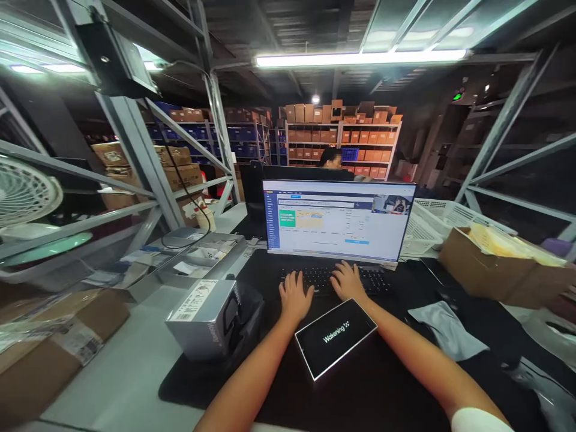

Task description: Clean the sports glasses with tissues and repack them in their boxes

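Observation:
My left hand [294, 294] and my right hand [347, 281] lie side by side on a black keyboard [378, 278], fingers spread over the keys, holding nothing. Behind the keyboard stands a monitor [337, 220] showing a form with a small green panel. Between my forearms, just in front of the keyboard, a black flat box [335, 337] with white lettering lies on the dark desk mat [360, 390].
A grey label printer [204, 318] stands left of my arm, a metal tray [198, 264] behind it. A grey pouch [445, 329], a cardboard box [499, 267] and white baskets [427, 225] are at the right. Another person [332, 159] sits behind the monitor. Shelving lines the back.

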Available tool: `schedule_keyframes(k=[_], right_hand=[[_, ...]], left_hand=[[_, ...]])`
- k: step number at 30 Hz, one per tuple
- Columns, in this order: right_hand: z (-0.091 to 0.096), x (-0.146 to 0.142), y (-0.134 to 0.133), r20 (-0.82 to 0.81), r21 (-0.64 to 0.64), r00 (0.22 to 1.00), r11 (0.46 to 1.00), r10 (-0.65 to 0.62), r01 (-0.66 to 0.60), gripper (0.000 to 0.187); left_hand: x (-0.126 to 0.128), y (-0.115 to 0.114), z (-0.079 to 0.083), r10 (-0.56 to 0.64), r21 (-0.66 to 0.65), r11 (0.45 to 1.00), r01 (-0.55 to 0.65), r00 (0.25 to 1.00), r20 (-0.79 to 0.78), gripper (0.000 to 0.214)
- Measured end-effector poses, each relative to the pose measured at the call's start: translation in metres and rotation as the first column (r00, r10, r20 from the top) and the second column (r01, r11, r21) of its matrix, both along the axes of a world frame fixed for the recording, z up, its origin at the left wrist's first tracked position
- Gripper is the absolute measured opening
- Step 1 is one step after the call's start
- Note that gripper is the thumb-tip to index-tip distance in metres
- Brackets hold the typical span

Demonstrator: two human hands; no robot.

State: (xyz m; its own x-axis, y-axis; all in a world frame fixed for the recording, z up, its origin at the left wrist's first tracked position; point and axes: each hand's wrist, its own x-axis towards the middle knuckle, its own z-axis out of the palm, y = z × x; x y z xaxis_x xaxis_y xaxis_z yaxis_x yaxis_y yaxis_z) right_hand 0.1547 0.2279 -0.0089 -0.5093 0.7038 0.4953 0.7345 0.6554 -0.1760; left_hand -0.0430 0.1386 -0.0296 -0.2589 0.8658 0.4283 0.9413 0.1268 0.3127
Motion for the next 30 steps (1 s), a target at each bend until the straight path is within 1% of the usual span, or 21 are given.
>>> schedule_keyframes(k=[2,3,5,7,9,11,12,13,15,19,22,25,30], right_hand=[[0.011,0.029,0.001,-0.023,-0.039,0.997,0.997,-0.068,0.067,0.038],[0.016,0.051,0.001,-0.037,-0.063,0.992,0.991,-0.118,0.116,0.038],[0.023,0.107,0.002,-0.066,-0.113,0.964,0.962,-0.258,0.250,0.041],[0.025,0.169,0.001,-0.090,-0.157,0.895,0.894,-0.437,0.420,0.045],[0.021,0.227,0.000,-0.093,-0.204,0.799,0.797,-0.593,0.568,0.043],[0.012,0.268,0.000,-0.077,-0.251,0.719,0.712,-0.690,0.656,0.044],[0.006,0.282,0.001,-0.068,-0.269,0.695,0.684,-0.716,0.678,0.047],[0.000,0.291,0.003,-0.062,-0.283,0.681,0.668,-0.729,0.689,0.050],[-0.014,0.298,0.008,-0.066,-0.292,0.674,0.660,-0.736,0.692,0.054],[-0.031,0.295,0.017,-0.127,-0.260,0.677,0.683,-0.725,0.683,0.049],[-0.037,0.294,0.017,-0.189,-0.217,0.681,0.706,-0.708,0.674,0.045],[-0.040,0.294,0.015,-0.240,-0.178,0.683,0.723,-0.690,0.667,0.043],[-0.042,0.295,0.014,-0.291,-0.161,0.672,0.727,-0.681,0.667,0.041]], left_hand=[[0.000,0.001,0.001,-0.019,-0.004,1.000,0.019,1.000,-0.009,0.060],[0.000,0.002,0.001,-0.025,-0.006,1.000,0.025,1.000,-0.012,0.061],[0.001,0.004,0.000,-0.033,-0.010,0.999,0.033,0.999,-0.013,0.063],[0.003,0.007,-0.002,-0.034,-0.008,0.999,0.034,0.999,-0.014,0.065],[0.003,0.010,-0.004,-0.028,0.002,1.000,0.028,0.999,-0.039,0.066],[0.003,0.013,-0.006,-0.022,0.010,1.000,0.023,0.997,-0.076,0.065],[0.003,0.014,-0.006,-0.016,0.010,1.000,0.017,0.996,-0.092,0.066],[0.002,0.014,-0.006,-0.010,0.008,1.000,0.011,0.995,-0.100,0.066],[0.001,0.014,-0.007,0.004,0.007,1.000,-0.003,0.994,-0.111,0.067],[-0.002,0.015,-0.010,0.008,0.002,1.000,-0.008,0.992,-0.123,0.065],[-0.003,0.018,-0.014,0.013,-0.008,1.000,-0.014,0.993,-0.120,0.064],[-0.004,0.018,-0.013,-0.006,-0.008,1.000,0.005,0.993,-0.115,0.061],[-0.004,0.013,-0.009,-0.046,0.007,0.999,0.047,0.995,-0.084,0.055]])
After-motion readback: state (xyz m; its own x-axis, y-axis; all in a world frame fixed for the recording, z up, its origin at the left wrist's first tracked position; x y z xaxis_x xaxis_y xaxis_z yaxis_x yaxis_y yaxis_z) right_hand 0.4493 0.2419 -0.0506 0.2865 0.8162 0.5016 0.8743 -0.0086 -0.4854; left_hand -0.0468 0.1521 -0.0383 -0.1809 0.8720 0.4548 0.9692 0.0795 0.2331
